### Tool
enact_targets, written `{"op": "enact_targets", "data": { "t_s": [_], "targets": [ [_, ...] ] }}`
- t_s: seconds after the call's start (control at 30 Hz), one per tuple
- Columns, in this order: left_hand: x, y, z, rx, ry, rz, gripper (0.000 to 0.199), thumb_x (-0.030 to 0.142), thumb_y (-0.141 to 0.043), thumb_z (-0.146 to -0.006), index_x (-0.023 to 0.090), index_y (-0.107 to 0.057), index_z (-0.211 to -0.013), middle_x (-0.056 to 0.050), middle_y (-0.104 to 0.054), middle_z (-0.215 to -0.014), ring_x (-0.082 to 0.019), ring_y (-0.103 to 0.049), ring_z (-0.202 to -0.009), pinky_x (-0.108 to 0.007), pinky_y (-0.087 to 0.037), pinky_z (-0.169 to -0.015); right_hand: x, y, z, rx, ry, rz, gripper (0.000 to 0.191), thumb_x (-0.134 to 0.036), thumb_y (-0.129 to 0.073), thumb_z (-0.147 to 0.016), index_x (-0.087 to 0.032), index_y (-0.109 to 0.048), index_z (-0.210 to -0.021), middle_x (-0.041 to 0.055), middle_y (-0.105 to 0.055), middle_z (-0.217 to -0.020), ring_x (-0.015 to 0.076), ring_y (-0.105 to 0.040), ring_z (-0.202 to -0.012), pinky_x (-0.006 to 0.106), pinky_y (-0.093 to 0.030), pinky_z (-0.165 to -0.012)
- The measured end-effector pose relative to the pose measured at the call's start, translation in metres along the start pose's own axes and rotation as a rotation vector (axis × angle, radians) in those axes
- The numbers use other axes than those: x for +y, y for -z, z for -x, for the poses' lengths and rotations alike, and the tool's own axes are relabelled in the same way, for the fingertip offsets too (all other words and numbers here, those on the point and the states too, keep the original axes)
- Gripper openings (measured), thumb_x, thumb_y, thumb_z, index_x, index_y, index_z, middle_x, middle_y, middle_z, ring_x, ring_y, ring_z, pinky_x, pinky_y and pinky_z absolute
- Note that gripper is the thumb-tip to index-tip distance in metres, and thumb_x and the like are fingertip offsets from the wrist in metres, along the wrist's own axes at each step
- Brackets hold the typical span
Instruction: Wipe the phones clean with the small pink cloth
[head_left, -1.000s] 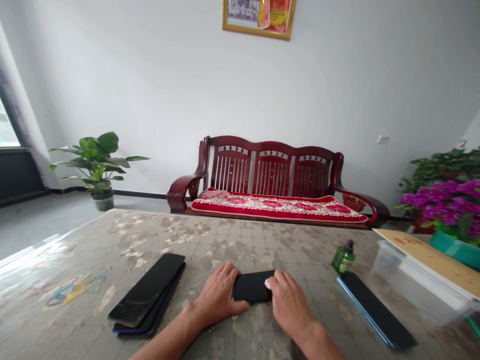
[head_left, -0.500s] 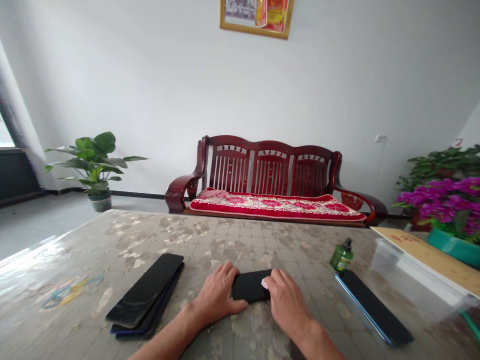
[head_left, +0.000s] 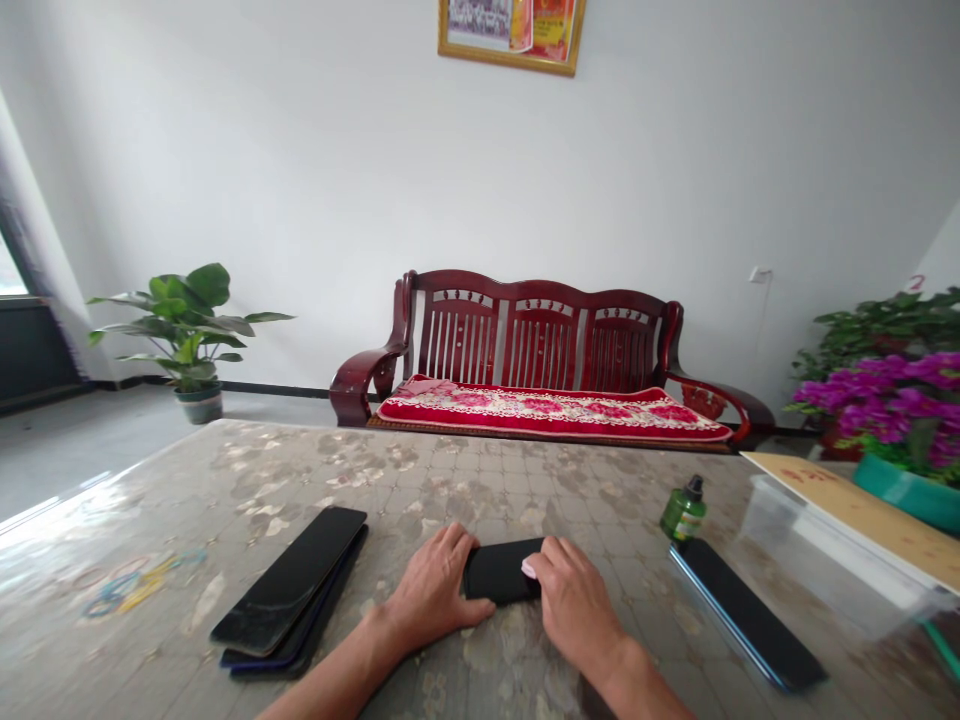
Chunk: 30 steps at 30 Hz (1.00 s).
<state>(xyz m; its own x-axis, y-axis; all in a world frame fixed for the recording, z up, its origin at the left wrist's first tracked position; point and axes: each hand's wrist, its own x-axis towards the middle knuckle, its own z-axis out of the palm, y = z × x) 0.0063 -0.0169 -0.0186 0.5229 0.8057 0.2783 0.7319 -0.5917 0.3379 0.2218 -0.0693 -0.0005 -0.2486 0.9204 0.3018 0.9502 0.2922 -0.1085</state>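
Left grip [head_left: 435, 582]: phone [head_left: 496, 573] | right grip [head_left: 576, 600]: white piece [head_left: 529, 568], over phone | both unmoved

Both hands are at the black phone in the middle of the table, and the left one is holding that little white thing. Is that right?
Not quite. The head view shows the right hand holding the little white thing, not the left hand. Both hands are indeed at the black phone in the middle of the table.

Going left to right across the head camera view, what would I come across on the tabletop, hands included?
Coloured bands, stacked phones, left hand, black phone, right hand, green bottle, clear plastic box.
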Motion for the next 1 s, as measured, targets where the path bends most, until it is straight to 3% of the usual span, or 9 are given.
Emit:
{"op": "enact_targets", "data": {
  "t_s": [0.27,0.5,0.8,1.0],
  "targets": [
    [0.000,-0.001,0.001,0.022,-0.011,0.011,0.043,0.036,-0.073,-0.065,0.021,-0.057,-0.103,-0.005,-0.057,-0.102,-0.025,-0.056,-0.097,-0.033,-0.044,-0.086,-0.012,-0.003,0.004,-0.026,0.194,-0.075,0.022,-0.007,-0.052,-0.091,-0.025,-0.064,-0.096,0.0009,-0.059,-0.095,0.0184,-0.049,-0.092,0.030,-0.035,-0.080],
    [-0.001,-0.001,0.000,0.008,-0.010,-0.002,0.045,0.036,-0.074,-0.065,0.020,-0.057,-0.104,-0.006,-0.057,-0.104,-0.026,-0.056,-0.098,-0.034,-0.045,-0.086,0.001,-0.005,-0.002,0.026,0.028,-0.021,0.024,-0.007,-0.049,-0.094,-0.023,-0.066,-0.093,0.0023,-0.060,-0.095,0.0191,-0.050,-0.092,0.030,-0.035,-0.080],
    [0.002,0.002,-0.001,-0.005,0.002,0.001,0.045,0.036,-0.074,-0.065,0.022,-0.056,-0.103,-0.005,-0.058,-0.103,-0.026,-0.057,-0.098,-0.034,-0.045,-0.087,-0.010,-0.006,0.000,0.007,0.155,-0.081,0.025,-0.006,-0.051,-0.093,-0.025,-0.066,-0.097,0.0007,-0.059,-0.095,0.0180,-0.050,-0.092,0.029,-0.035,-0.079],
    [0.003,0.003,-0.001,-0.010,0.002,-0.010,0.045,0.037,-0.075,-0.065,0.022,-0.056,-0.104,-0.006,-0.058,-0.104,-0.027,-0.057,-0.099,-0.034,-0.045,-0.086,0.006,-0.007,-0.006,0.053,0.000,-0.018,0.027,-0.006,-0.048,-0.094,-0.025,-0.068,-0.096,0.0018,-0.060,-0.094,0.0188,-0.051,-0.092,0.029,-0.036,-0.080]
  ]
}}
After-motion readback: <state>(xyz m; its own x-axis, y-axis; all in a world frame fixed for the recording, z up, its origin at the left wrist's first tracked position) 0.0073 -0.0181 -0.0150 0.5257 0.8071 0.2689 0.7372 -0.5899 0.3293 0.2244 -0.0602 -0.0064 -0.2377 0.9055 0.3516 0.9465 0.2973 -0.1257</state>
